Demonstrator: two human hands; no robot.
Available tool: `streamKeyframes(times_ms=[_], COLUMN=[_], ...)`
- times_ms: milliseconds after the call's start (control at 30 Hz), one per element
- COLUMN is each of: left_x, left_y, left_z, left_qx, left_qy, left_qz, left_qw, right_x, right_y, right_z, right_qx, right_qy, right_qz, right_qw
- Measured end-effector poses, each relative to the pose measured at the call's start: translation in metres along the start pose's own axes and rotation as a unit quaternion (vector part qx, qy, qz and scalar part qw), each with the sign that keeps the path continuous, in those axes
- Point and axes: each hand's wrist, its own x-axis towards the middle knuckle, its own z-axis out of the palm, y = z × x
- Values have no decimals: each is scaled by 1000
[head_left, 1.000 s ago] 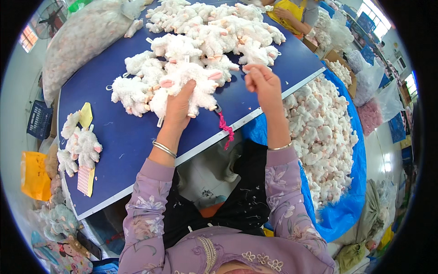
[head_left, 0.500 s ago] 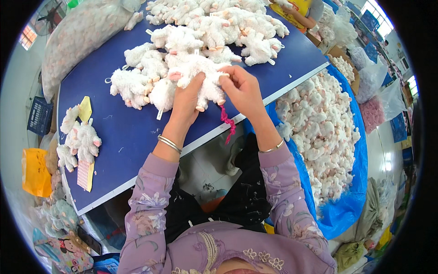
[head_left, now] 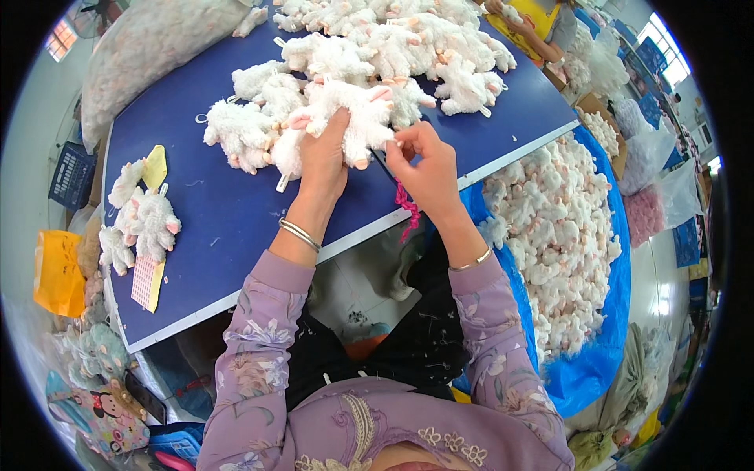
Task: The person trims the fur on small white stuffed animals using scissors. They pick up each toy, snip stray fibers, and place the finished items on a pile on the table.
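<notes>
My left hand (head_left: 325,157) is closed round a white fluffy plush toy (head_left: 357,118) with pink ears, held up over the near edge of the blue table (head_left: 228,235). At the toy's right side, my right hand (head_left: 428,161) pinches the edge of the toy with thumb and forefinger. A twisted bright pink cord (head_left: 406,208) hangs just below the right hand; what it is fastened to is hidden. Behind the held toy lies a heap of similar white plush toys (head_left: 400,47), some with white loops or tags.
Several more plush toys (head_left: 145,220) lie on the table's left, beside yellow paper (head_left: 155,166) and a pink-printed sheet (head_left: 147,281). To my right stands a blue-lined container (head_left: 620,275) full of small white plush pieces. A co-worker (head_left: 534,35) works at the far right.
The held toy has been turned, so both pink ears now show. My right hand has shifted slightly lower along its side. The whole view has moved a little.
</notes>
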Motion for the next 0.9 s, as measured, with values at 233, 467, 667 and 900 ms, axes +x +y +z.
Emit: streamKeyframes(times_ms=[233, 467, 667, 900], left_x=[3, -8, -2, -5], left_y=[3, -13, -2, 5], left_z=[-10, -3, -4, 8], left_qx=[33, 151, -28, -1], left_qy=[27, -37, -108, -119], left_qz=[10, -20, -95, -89], left_qw=[999, 988, 989, 989], right_x=[-7, 3, 10, 11], right_y=[-4, 18, 23, 24], right_z=[-2, -7, -23, -22], right_qx=[52, 224, 323, 292], right_qy=[-75, -57, -21, -29], right_qz=[56, 219, 259, 260], right_qw=[994, 948, 910, 920])
